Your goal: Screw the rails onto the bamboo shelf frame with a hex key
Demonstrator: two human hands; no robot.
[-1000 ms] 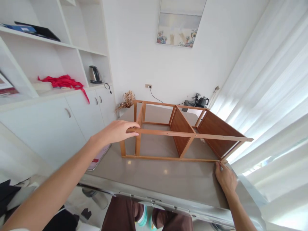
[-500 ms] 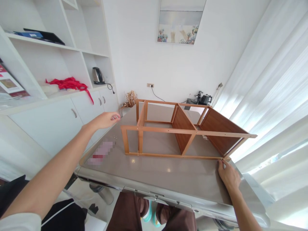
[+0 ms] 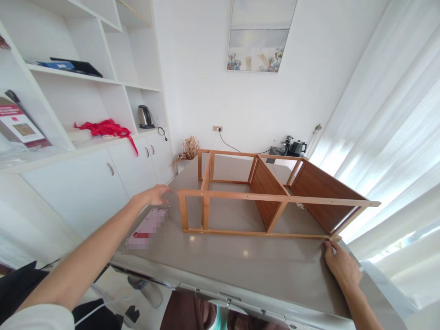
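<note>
A white sleeve [image 3: 44, 317] is wrapping the left upper arm, its plain, pale fabric creasing softly and its rounded hem ending short of the forearm. Beyond that hem the left forearm [image 3: 98, 247] is showing bare, narrowing gradually into a slim wrist and the left hand [image 3: 158, 195]. The right forearm [image 3: 360, 305] is showing bare too, tapering the same way toward the right hand [image 3: 343, 266], whose knuckles are making gentle, rounded bumps. Lower down, I'm seeing the person wearing dark brown trousers [image 3: 184, 311], matte and plain-coloured, the cloth folding loosely over both legs. Between the trouser legs, a sliver of turquoise-and-white footwear [image 3: 217, 321] is peeking out, mostly hidden.
</note>
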